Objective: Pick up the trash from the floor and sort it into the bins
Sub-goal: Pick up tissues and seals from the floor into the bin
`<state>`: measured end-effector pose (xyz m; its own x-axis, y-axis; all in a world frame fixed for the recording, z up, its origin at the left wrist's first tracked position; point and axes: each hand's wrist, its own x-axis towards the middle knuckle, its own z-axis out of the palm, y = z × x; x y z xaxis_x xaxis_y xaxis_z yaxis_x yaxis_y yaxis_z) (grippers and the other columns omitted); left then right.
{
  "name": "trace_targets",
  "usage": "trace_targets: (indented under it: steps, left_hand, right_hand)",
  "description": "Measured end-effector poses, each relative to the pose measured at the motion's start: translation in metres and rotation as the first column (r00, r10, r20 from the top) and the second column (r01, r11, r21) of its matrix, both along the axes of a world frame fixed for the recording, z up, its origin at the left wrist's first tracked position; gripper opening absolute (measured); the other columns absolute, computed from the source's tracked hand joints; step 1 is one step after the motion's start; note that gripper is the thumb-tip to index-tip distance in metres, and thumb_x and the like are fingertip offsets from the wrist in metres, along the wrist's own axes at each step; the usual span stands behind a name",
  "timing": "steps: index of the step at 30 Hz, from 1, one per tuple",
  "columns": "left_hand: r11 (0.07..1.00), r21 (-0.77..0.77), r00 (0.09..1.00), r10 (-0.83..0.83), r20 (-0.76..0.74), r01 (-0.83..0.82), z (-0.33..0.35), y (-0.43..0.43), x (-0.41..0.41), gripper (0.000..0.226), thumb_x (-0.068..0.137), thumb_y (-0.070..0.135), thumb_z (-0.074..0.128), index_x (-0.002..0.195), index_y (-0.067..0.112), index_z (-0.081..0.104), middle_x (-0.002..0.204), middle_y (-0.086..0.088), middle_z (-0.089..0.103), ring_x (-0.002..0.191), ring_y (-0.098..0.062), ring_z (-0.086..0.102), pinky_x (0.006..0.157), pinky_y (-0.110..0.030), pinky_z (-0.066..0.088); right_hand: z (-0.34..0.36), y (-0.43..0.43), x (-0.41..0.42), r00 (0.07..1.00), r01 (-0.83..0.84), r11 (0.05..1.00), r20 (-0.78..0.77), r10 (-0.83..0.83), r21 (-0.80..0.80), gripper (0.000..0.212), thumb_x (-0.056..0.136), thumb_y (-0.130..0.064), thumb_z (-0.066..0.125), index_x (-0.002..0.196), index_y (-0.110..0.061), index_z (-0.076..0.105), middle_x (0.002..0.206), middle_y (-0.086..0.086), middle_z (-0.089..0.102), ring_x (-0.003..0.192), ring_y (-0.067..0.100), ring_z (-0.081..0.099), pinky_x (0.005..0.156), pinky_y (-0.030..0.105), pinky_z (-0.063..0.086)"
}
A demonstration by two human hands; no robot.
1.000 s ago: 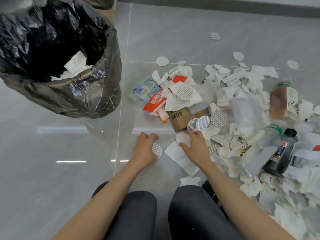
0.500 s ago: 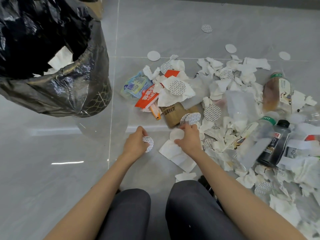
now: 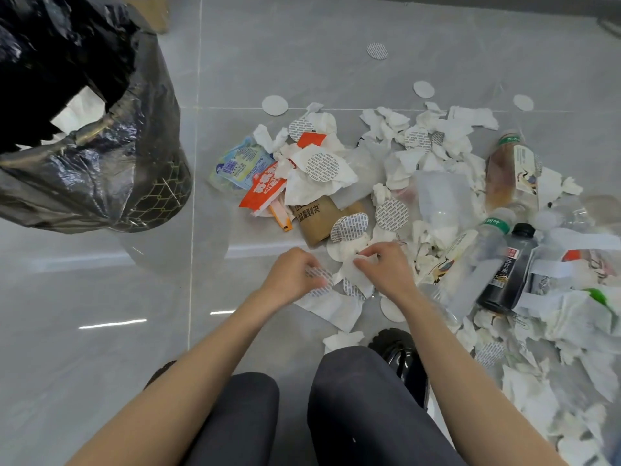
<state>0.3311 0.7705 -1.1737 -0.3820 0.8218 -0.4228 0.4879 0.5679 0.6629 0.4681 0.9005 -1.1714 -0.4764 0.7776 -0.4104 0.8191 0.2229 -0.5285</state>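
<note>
A heap of trash covers the grey floor: crumpled white tissues [image 3: 400, 166], round foil seal discs [image 3: 391, 214], a brown paper packet [image 3: 314, 218], an orange wrapper [image 3: 263, 191] and a blue-green wrapper [image 3: 240, 166]. My left hand [image 3: 290, 277] pinches a printed seal disc [image 3: 319, 280] at the heap's near edge. Just to its right, my right hand [image 3: 386, 269] pinches a white tissue [image 3: 361, 275], with another disc partly under it. A bin lined with a black bag [image 3: 100, 169] stands at the left with white paper inside.
Plastic bottles lie at the right: a brown tea bottle [image 3: 510, 169], a clear one with a green cap [image 3: 484, 257] and a dark one with a black cap [image 3: 507, 270]. My knees and a black shoe [image 3: 400, 358] are below. Bare floor lies left of the heap.
My left hand kept its disc and lifted slightly. My right hand drew back from the discs toward my left hand and now pinches a tissue. The view tilted, shifting the bin leftward.
</note>
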Motion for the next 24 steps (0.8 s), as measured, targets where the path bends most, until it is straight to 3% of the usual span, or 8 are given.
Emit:
trace_targets:
  steps: [3,8,12,15,19,24]
  left_hand:
    - [0.986,-0.045,0.979,-0.164,-0.124,0.160,-0.011,-0.004,0.008,0.030,0.077,0.030,0.075,0.102,0.013,0.068,0.129,-0.002,0.049,0.116,-0.022,0.043,0.095,-0.032,0.039]
    - [0.959,-0.076,0.935,-0.282,-0.216,0.271,-0.014,-0.014,0.013,0.038,0.073,0.026,0.076,0.108,0.014,0.064,0.130,-0.001,0.040,0.116,-0.023,0.038,0.092,-0.035,0.040]
    - [0.978,-0.062,0.963,-0.207,-0.175,0.199,-0.018,-0.018,0.015,0.036,0.075,0.019,0.075,0.107,0.012,0.061,0.113,-0.005,0.052,0.104,-0.024,0.049,0.081,-0.031,0.040]
    - [0.988,-0.063,0.981,-0.146,-0.127,0.139,-0.022,-0.021,0.011,0.030,0.074,0.020,0.075,0.099,0.012,0.061,0.101,-0.007,0.061,0.095,-0.025,0.056,0.069,-0.028,0.034]
    - [0.999,-0.015,0.999,-0.037,-0.027,0.037,-0.023,-0.025,0.005,0.026,0.075,0.017,0.074,0.097,0.012,0.060,0.096,-0.006,0.067,0.090,-0.024,0.060,0.069,-0.028,0.040]
    - [0.978,0.049,0.969,0.191,0.155,-0.201,0.008,-0.020,-0.031,0.026,0.075,0.018,0.076,0.100,0.013,0.068,0.091,0.000,0.066,0.079,-0.011,0.059,0.065,-0.017,0.044]
  right_hand:
    - [-0.008,-0.008,-0.002,0.999,-0.042,0.999,0.030,0.042,0.004,0.015,0.071,-0.027,0.074,0.077,-0.023,0.061,0.109,0.007,0.060,0.106,0.025,0.054,0.094,0.039,0.044]
    - [-0.017,-0.017,-0.002,0.996,-0.073,0.997,0.060,0.071,0.038,0.036,0.068,-0.019,0.079,0.098,-0.015,0.058,0.115,0.007,0.050,0.103,0.024,0.049,0.081,0.023,0.034]
    - [-0.014,-0.021,-0.002,0.998,-0.048,0.998,-0.030,0.049,0.048,0.041,0.068,-0.011,0.078,0.092,-0.013,0.045,0.087,0.003,0.055,0.076,0.019,0.049,0.057,0.021,0.033]
    - [-0.007,-0.023,-0.004,0.998,0.001,1.000,-0.062,0.000,0.021,0.041,0.069,-0.010,0.077,0.093,-0.012,0.044,0.074,0.000,0.051,0.070,0.020,0.050,0.058,0.028,0.038]
    - [0.016,-0.015,-0.011,0.984,0.078,0.990,-0.151,-0.095,-0.119,0.041,0.073,-0.014,0.077,0.098,-0.015,0.045,0.093,0.002,0.059,0.085,0.021,0.059,0.062,0.028,0.048]
    - [0.053,-0.003,-0.029,0.931,0.111,0.957,-0.310,-0.194,-0.266,0.042,0.074,-0.019,0.079,0.104,-0.017,0.049,0.103,0.007,0.066,0.091,0.023,0.066,0.077,0.041,0.058]
